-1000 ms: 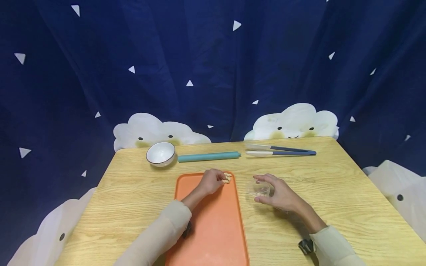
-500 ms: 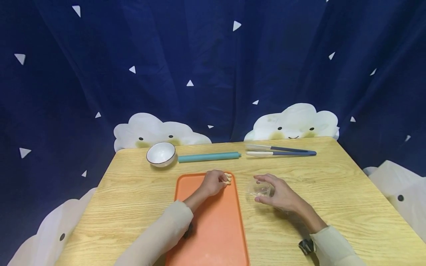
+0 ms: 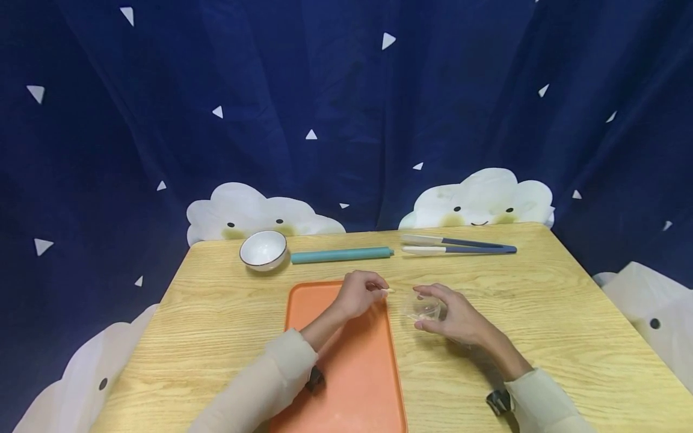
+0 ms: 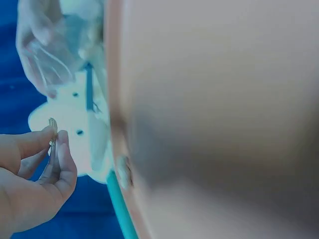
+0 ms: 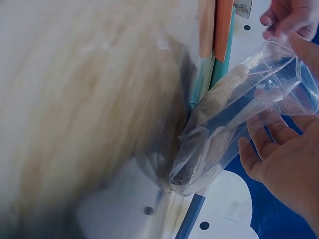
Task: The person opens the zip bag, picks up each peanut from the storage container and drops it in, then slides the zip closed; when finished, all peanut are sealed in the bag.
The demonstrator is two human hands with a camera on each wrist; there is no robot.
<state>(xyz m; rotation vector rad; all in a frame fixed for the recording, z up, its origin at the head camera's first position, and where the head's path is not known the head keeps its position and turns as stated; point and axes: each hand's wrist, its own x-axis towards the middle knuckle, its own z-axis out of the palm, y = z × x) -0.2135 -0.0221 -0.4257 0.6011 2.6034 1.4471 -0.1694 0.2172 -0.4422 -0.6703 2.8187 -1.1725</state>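
My left hand (image 3: 358, 294) pinches a peanut (image 3: 390, 290) between thumb and fingertips at the right rim of the orange tray (image 3: 346, 385). The left wrist view shows that peanut (image 4: 53, 124) upright in the fingers, and another peanut (image 4: 124, 172) lying inside the tray's edge. My right hand (image 3: 457, 316) grips the mouth of a clear plastic bag (image 3: 423, 305), its thumb and fingers curved around the spread opening. In the right wrist view several peanuts (image 5: 214, 102) lie inside the bag, and the left hand (image 5: 294, 17) is beyond its mouth.
A white bowl (image 3: 263, 250) with a dark rim stands at the back left. Beside it a teal stick (image 3: 341, 255) lies behind the tray, and blue-and-white tongs (image 3: 460, 248) lie at the back right. A dark blue curtain (image 3: 346, 108) hangs behind the table.
My left hand has lifted from the peanuts at the tray's corner and moved right, over the rim towards the bag, with one peanut pinched. The right hand has stayed in place.
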